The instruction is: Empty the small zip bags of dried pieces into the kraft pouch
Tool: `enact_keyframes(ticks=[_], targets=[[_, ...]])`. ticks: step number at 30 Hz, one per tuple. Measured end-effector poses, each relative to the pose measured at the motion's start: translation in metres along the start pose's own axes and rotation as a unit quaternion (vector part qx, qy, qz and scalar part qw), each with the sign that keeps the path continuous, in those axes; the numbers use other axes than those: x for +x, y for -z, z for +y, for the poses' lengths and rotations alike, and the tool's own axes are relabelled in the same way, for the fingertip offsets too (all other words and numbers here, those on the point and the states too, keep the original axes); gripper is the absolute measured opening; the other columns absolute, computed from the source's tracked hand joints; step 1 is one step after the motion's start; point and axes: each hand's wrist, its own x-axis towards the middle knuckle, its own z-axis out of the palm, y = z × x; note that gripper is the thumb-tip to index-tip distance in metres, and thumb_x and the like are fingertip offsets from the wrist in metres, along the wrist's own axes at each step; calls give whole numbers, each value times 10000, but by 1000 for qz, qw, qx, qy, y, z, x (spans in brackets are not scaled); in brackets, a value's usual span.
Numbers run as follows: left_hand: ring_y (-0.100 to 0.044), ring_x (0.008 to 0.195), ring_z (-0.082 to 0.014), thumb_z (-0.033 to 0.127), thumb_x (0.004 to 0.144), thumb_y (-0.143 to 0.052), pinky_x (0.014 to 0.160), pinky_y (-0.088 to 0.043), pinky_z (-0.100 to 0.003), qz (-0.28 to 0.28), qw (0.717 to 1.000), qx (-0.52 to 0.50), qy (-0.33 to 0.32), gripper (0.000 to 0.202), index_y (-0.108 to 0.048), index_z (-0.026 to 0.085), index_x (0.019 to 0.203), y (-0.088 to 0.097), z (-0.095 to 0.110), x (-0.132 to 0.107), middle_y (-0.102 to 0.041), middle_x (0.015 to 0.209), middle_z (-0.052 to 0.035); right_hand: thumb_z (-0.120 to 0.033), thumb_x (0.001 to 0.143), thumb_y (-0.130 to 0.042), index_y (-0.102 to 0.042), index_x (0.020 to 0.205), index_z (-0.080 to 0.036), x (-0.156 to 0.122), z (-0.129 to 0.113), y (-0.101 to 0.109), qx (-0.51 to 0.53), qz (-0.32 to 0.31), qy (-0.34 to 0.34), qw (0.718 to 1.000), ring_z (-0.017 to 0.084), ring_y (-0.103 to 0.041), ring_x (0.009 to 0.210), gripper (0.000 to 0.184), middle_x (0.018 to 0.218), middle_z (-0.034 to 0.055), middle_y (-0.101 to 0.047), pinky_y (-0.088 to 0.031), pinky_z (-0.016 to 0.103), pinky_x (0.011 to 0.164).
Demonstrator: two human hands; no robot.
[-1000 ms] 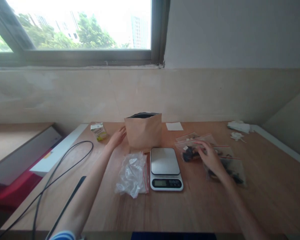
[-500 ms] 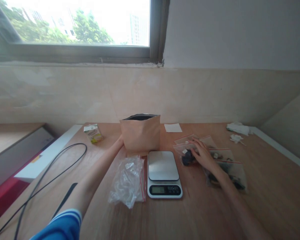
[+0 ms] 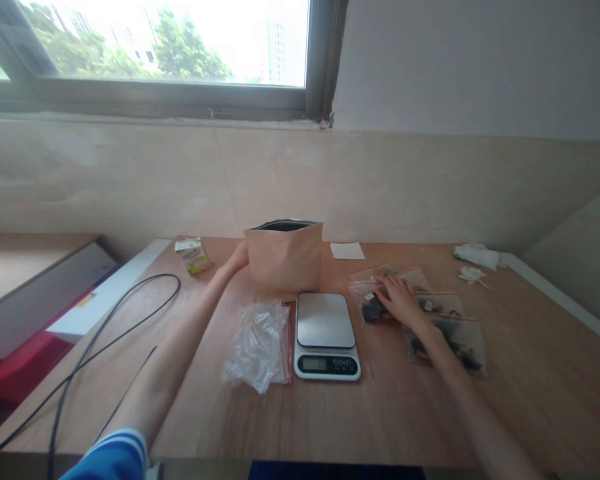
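My left hand rests against the left side of an upright kraft-paper pouch with a black lining, and its fingers are hidden behind the pouch. My right hand lies on a small zip bag holding dark pieces, with its fingers closed over the bag. Another zip bag with dark contents lies just to the right. A digital kitchen scale stands between my hands, in front of the pouch. Beside it lies a crumpled transparent plastic bag.
The wooden table also bears a small yellow-and-white carton, a white paper slip and white tissue. A black cable curves across the table's left part. A wall and window rise behind.
My left hand has moved from beside the pouch to against its left side. My right hand has come down onto the small zip bag. The view has shifted slightly.
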Motion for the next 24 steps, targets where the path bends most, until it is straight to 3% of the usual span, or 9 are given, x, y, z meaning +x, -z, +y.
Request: enact_keyframes(ticks=[3, 5, 7, 9, 12, 15, 21, 24], targets=[[-600, 759, -153, 377, 782, -600, 696, -486, -295, -13, 999, -2, -52, 345, -596, 110, 1001, 33, 29, 2, -670, 810, -39, -261, 814, -457, -631, 1032, -177, 1, 2, 8, -16, 26, 1, 1000, 269, -543, 986, 292, 974, 116, -649, -340, 412, 887], [-593, 753, -114, 397, 824, -543, 703, -468, -261, 35, 993, -5, -109, 380, -563, 101, 1061, 49, 56, -1, -665, 838, -25, -269, 802, -495, -664, 949, -192, 3, 3, 15, -22, 35, 1, 999, 276, -539, 969, 237, 933, 109, -655, -337, 416, 879], [-593, 803, -108, 421, 819, -548, 739, -460, -253, 45, 989, -4, -142, 403, -552, 124, 1092, 52, 83, -7, -667, 888, -15, -274, 789, -532, -681, 894, -202, 6, 4, 23, -17, 35, 2, 999, 281, -544, 957, 196, 912, 100, -663, -340, 423, 874], [-601, 801, -123, 413, 780, -599, 755, -464, -269, 12, 979, 60, -196, 366, -599, 140, 1023, 43, 101, -14, -677, 893, -27, -277, 783, -551, -685, 869, -202, 7, 5, 30, -1, 32, 6, 999, 281, -560, 942, 176, 906, 95, -672, -347, 429, 872], [-600, 722, -136, 398, 750, -620, 698, -471, -273, -32, 960, 157, -228, 271, -649, 166, 889, 23, 105, -20, -680, 841, -39, -286, 795, -537, -674, 861, -191, 4, 7, 40, 57, 20, 16, 998, 261, -599, 893, 180, 909, 92, -684, -389, 404, 834], [-602, 749, -150, 402, 790, -558, 702, -474, -282, -23, 946, 205, -248, 270, -663, 179, 901, 14, 95, -23, -666, 911, -61, -313, 804, -520, -663, 850, -188, -2, 6, 52, 137, 4, 14, 991, 238, -628, 827, 195, 918, 89, -691, -439, 346, 740], [-498, 1134, -263, 406, 878, -420, 968, -344, -448, -2, 890, 379, -255, 320, -652, 273, 1054, 16, 93, -40, -523, 1292, -70, -366, 808, -508, -653, 783, -203, -12, -11, 92, 215, 14, -45, 976, 202, -627, 681, 220, 773, 57, -693, -431, 282, 593], [-456, 1181, -263, 391, 886, -411, 976, -331, -448, 57, 907, 336, -248, 341, -580, 285, 1163, 3, 108, -67, -537, 1264, -83, -396, 799, -523, -647, 783, -193, -12, -36, 115, 231, 64, -72, 968, 189, -603, 641, 238, 717, 52, -676, -413, 274, 575]])
